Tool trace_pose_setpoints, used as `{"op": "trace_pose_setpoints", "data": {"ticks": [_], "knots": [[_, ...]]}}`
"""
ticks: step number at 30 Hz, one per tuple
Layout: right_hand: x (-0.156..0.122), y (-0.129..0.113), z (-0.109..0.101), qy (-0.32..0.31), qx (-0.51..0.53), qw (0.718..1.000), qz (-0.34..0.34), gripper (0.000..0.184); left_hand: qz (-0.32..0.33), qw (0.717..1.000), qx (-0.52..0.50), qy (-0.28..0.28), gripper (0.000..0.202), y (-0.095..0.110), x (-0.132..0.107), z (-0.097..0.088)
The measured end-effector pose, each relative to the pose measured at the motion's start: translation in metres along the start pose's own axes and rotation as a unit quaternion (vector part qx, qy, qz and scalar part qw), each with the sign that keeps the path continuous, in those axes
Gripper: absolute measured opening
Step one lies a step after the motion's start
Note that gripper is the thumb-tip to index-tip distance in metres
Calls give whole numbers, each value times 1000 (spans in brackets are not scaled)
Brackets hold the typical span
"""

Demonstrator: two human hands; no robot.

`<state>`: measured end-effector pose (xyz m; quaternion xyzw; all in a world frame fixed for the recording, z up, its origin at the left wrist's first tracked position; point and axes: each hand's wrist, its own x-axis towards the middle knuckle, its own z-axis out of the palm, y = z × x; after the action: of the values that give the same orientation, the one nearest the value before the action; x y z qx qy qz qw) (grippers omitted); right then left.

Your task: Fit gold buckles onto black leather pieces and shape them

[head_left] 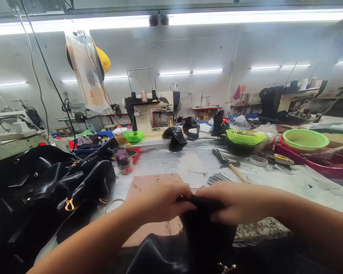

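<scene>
A black leather bag (160, 253) hangs at the near edge of the bench, with gold-coloured metal hardware low on it. My left hand (167, 201) is closed, pinching the bag's dark upper edge between thumb and fingers. Close beside it, my right hand (231, 201) grips the same edge, thumb on the near side. Part of the black material is too dark to make out. Under and beyond my left hand lies a pinkish board (143, 186) with dark marks.
Shiny black bags (45, 179) with gold clasps are heaped at left. A hammer (237, 172), pale paper pieces (191, 163) and a green basket (244, 137) lie beyond my hands. A magenta tray (331, 169) stands at right. Behind the bench is a sewing machine (148, 110).
</scene>
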<state>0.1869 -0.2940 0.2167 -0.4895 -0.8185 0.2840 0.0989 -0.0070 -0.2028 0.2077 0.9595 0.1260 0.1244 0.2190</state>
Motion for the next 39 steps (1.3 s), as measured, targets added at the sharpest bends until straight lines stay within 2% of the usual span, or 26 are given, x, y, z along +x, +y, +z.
{"op": "trace_pose_setpoints", "data": {"ticks": [3,5,7,10,13,17,20,22,26,33,36,39], "knots": [[5,3,3,90,-27,996,11,10,16,996,-7,89,12,6,1,9],[8,5,3,123,-27,992,-8,9,-17,986,-94,138,12,6,2,13],[8,7,2,129,-5,991,-35,10,-86,957,-227,157,23,2,2,15],[6,9,1,116,24,992,-48,6,-147,911,-358,142,28,-6,1,18],[5,9,1,110,11,993,-49,8,-164,891,-401,137,28,-12,0,22],[4,5,0,94,-14,994,-61,11,-137,865,-461,144,31,-15,-1,26],[1,-1,-4,61,-1,997,-51,16,-113,841,-520,102,37,-16,0,29],[0,-4,-6,57,1,998,-29,18,-118,828,-539,102,41,-16,1,30],[-1,-7,-8,85,-21,996,12,16,-125,829,-518,172,41,-14,1,33],[1,-8,-7,62,-6,997,40,14,-93,837,-500,200,35,-6,-2,36],[3,-11,0,81,-50,994,53,7,-76,864,-444,227,36,1,-3,39],[4,-15,13,160,-121,979,31,11,-81,895,-358,254,43,9,-7,43]]}}
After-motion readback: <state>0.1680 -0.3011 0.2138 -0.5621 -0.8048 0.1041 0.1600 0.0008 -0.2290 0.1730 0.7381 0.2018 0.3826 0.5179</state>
